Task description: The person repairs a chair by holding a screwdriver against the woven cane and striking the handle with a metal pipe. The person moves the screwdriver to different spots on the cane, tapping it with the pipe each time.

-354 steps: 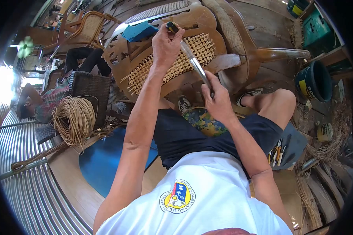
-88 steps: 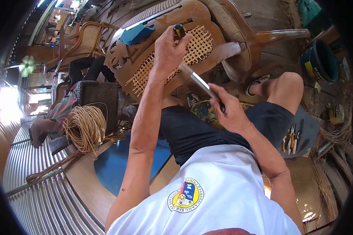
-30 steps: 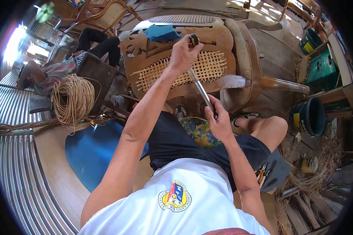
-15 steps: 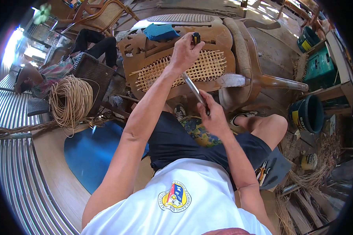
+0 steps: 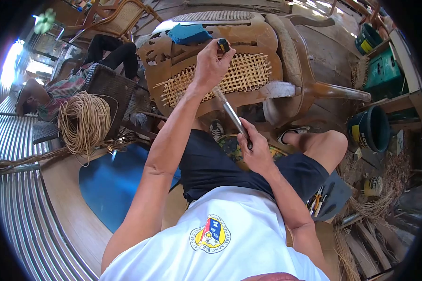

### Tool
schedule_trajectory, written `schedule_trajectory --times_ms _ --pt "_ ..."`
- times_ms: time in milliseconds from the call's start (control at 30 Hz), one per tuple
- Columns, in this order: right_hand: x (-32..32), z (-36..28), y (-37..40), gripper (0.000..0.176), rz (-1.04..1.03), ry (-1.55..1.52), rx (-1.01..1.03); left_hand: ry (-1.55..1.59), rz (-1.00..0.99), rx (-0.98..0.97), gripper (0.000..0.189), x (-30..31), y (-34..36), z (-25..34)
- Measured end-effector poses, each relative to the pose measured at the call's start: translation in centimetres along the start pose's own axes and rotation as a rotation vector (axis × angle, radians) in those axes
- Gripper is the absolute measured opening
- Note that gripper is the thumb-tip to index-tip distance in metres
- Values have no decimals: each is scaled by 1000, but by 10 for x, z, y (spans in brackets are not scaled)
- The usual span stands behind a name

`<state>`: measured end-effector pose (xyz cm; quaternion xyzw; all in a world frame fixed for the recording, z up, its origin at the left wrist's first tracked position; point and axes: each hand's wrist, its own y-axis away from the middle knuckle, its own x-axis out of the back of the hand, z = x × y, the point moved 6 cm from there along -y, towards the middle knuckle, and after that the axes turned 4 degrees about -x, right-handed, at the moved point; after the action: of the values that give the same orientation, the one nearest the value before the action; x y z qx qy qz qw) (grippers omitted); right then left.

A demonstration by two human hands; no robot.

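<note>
My left hand point(image 5: 212, 67) is closed around a dark-handled tool point(image 5: 223, 45), held over the woven cane panel point(image 5: 246, 75). The tool's lower end is hidden by the hand. My right hand point(image 5: 258, 150) grips the dark end of a metal hammer point(image 5: 233, 117), whose far end is blurred just below my left hand. The cane panel sits in a carved wooden chair part point(image 5: 262, 41). A blue cloth or sponge point(image 5: 189, 34) lies on the wood beyond my left hand.
A coil of cane point(image 5: 84, 122) hangs at the left, near another person point(image 5: 110, 51) with dark trousers. At the right stand a dark bucket point(image 5: 369, 129) and a green crate point(image 5: 384, 77). Pliers and other tools point(image 5: 318, 201) lie beside my right thigh.
My left hand and its tool have shifted slightly left. The hammer's far end has moved a little left, and the view has shifted slightly.
</note>
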<state>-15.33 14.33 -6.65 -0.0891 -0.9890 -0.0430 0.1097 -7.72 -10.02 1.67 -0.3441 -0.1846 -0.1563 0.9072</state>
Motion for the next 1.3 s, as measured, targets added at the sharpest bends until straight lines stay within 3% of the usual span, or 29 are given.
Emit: schedule_trajectory --times_ms 133,167,267,300,400,567,633,733,867,1100,1167,1300 --pt "4 -6 -22 46 -63 -47 32 -15 -44 -18 26 -8 -4 -6" --pt "8 -7 -28 45 102 -22 86 -16 -46 -18 26 -7 -3 -6" --pt "9 -20 -29 45 104 -59 20 87 -23 -23 26 5 -11 13" --pt "5 -27 -27 45 97 -10 192 34 -17 -3 27 8 -13 18" --pt "-5 -30 -24 45 45 22 270 1 -18 3 28 4 -19 2" --pt "1 -29 -40 44 -64 32 109 -63 -45 -68 27 -9 -21 -5" --pt "13 -19 -44 44 250 -47 68 -13 -22 -48 27 -3 -18 6" --pt "10 -20 -24 45 86 12 200 26 -9 -13 25 14 -10 21" --pt "13 -16 5 47 -50 -5 -7 -16 -37 -9 23 14 7 15" --pt "14 -8 6 47 -74 24 9 -70 -93 -77 22 -3 1 17" --pt "14 -10 1 47 -38 30 168 -50 -99 -76 23 -4 -4 21" --pt "19 -19 -11 47 31 14 163 -95 -155 -25 29 -12 -6 14"
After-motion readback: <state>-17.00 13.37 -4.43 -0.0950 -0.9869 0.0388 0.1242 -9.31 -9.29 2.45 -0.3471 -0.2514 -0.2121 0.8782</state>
